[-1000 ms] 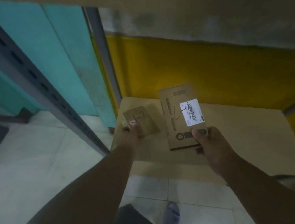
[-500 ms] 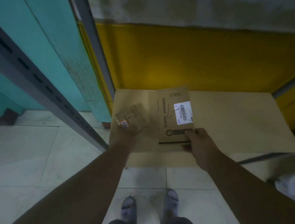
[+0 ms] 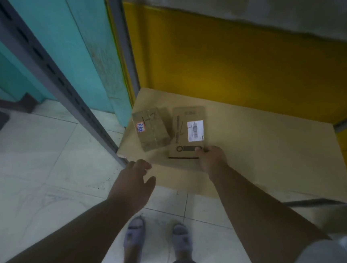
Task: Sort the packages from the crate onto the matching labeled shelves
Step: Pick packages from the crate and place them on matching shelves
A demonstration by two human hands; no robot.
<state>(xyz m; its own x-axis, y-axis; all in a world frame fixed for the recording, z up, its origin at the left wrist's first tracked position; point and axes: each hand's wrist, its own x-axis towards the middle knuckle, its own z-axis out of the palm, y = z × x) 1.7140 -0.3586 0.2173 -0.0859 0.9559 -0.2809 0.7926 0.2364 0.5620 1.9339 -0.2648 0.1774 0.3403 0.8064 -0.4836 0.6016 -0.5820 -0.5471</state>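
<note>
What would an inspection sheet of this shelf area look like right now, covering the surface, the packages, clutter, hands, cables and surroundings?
Surface: low shelf lined with a tan cardboard sheet, lying flat.
Job's things: small brown cardboard box with an orange handwritten sticker rests on the sheet; flat brown cardboard package with a white barcode label lies beside it on the right.
Clutter: nothing seen.
Hands: left hand open, apart from the small box; right hand grips the flat package's near edge.
Cables: nothing seen.
Surroundings: yellow wall panel behind, grey slotted metal upright, teal panel, pale tiled floor, person's grey slippers.
</note>
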